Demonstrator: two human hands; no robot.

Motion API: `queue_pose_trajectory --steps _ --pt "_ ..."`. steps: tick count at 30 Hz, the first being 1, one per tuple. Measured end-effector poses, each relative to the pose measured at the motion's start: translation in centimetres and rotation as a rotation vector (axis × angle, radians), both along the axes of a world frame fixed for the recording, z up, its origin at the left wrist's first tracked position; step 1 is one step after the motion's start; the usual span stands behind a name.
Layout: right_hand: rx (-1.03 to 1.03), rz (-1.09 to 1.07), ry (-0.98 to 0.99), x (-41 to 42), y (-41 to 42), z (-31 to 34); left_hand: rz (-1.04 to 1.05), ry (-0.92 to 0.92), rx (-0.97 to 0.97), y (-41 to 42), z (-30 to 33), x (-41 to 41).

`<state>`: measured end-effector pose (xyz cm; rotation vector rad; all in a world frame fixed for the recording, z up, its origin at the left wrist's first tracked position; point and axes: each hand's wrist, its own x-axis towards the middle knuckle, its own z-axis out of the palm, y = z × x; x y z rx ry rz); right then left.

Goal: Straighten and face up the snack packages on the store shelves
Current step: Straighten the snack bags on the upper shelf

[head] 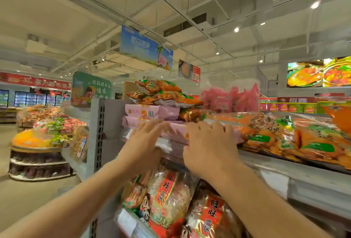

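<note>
Risk: loose orange bags (163,93) heaped on pink stack above fingers; shove on lower pack could tip heap off shelf (284,165) edge. Slick film, so palm pressure may slide pack sideways instead of squaring it.

Pink package (176,130) lies directly under both hands, at top-shelf front edge. Left hand (142,142) flat, fingers spread, pressing its left end, gripping nothing. Right hand (209,142) fingers curled over its top right edge, touching; firm grip or not, cannot tell. Red-label bags (167,196) below wrists, untouched.

Green sign (91,89): 快乐 legible; other print blurred.
</note>
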<state>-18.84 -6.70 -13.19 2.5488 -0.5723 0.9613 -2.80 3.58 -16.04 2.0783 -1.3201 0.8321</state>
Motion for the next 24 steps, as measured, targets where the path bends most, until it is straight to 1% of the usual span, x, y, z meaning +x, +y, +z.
queue_pose_trajectory --steps 2,5,8,11,15,18,22,24 --pt "-0.041 -0.004 -0.045 0.3 0.0 -0.5 -0.015 0.020 -0.094 -0.1 2.5 2.5" --pt "-0.026 -0.029 -0.039 0.4 0.0 -0.2 -0.044 0.033 -0.173 -0.7 6.2 6.2" --pt "-0.051 -0.064 -0.057 1.3 0.8 1.5 -0.035 0.010 -0.243 -1.5 9.8 9.7" --pt "-0.053 -0.086 -0.056 4.8 1.7 4.1 0.006 0.044 -0.265 -2.7 12.6 13.1" --pt "0.206 -0.028 -0.151 11.7 0.4 7.5 0.040 0.133 -0.209 -4.0 14.3 16.5" --pt "0.360 -0.024 -0.234 15.6 -1.3 9.3 0.122 0.103 -0.138 -4.4 14.9 17.5" --pt "0.549 -0.078 -0.286 17.5 -2.7 10.1 0.126 0.104 0.077 -4.1 16.1 17.5" --pt "0.610 -0.055 -0.339 17.6 -3.0 10.2 0.133 0.065 0.119 -4.2 16.7 17.5"
